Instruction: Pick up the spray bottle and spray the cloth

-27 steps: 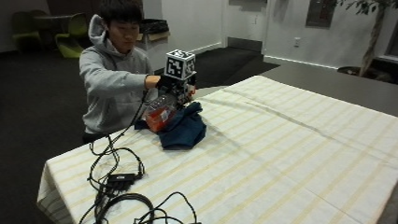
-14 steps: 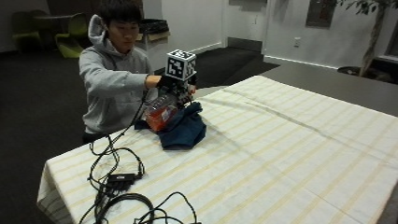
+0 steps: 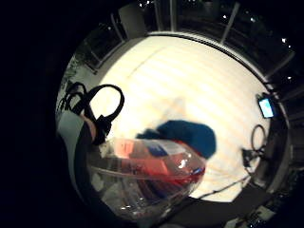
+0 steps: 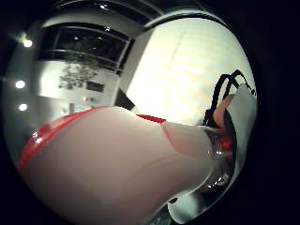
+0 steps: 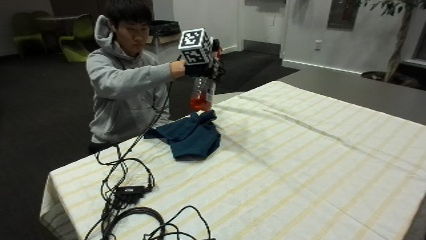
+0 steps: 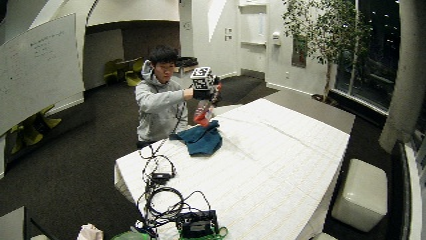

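On the striped cream tablecloth, a crumpled dark blue cloth lies in a soft heap near the seated person's edge. Above it, clear of the table, hangs the clear plastic spray bottle with red liquid pooled in its base. The black-gloved right hand grips it by the top, fingers curled around the neck, so the body hangs below the fist.

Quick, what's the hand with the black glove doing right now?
Gloved right hand: holds the clear plastic spray bottle with red liquid up above the dark blue cloth.
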A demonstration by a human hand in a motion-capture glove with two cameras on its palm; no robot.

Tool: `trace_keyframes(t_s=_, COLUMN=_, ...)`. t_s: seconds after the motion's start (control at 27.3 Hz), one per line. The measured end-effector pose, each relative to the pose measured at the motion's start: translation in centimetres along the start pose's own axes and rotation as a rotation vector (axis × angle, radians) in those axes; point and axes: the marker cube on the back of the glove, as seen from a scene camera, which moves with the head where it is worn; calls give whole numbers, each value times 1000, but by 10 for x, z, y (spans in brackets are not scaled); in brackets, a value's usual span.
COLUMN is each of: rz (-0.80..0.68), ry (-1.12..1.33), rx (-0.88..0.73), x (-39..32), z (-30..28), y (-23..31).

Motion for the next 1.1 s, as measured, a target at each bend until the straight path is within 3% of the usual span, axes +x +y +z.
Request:
trace_keyframes(t_s=0.37, rz=-29, ry=-586, rx=160, x=-33, z=55, y=-43)
trace_keyframes(t_s=0.73, rz=3, ry=-616, rx=169, x=-23, z=132, y=-66)
trace_keyframes(t_s=1.1, rz=76, ry=-614, rx=183, x=5, z=169, y=-79)
